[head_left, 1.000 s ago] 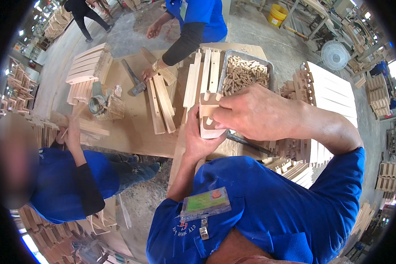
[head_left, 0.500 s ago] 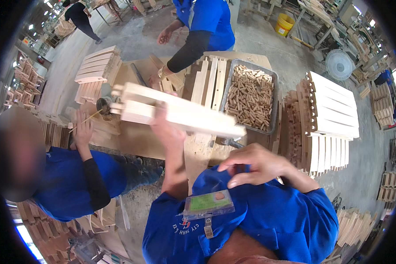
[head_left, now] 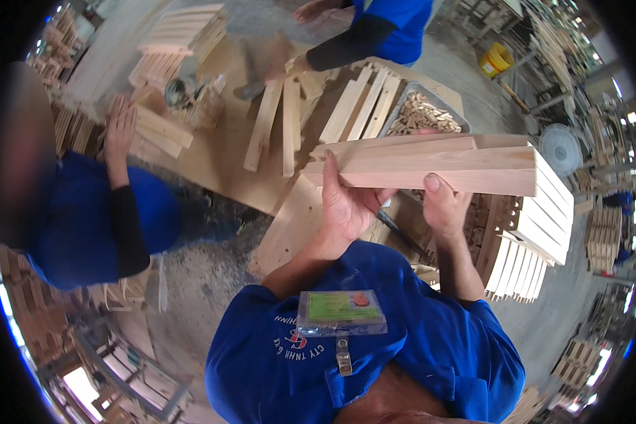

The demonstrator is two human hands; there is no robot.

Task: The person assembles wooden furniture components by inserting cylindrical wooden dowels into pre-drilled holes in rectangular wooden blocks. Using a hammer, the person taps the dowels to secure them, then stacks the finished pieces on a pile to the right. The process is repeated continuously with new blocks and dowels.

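A blue shirt [head_left: 445, 346] (short-sleeved) carries a clipped green badge [head_left: 341, 313].

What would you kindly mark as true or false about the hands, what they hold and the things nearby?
1. The left hand and the right hand are both on the light wood. True.
2. Wooden dowels lie in the tray. True.
3. The light wood rests on the floor. False: it is held up, partly hiding the tray from view.
4. A badge hangs on the front of the person's blue shirt. True.
5. The only bucket in view is blue. False: the bucket is yellow.
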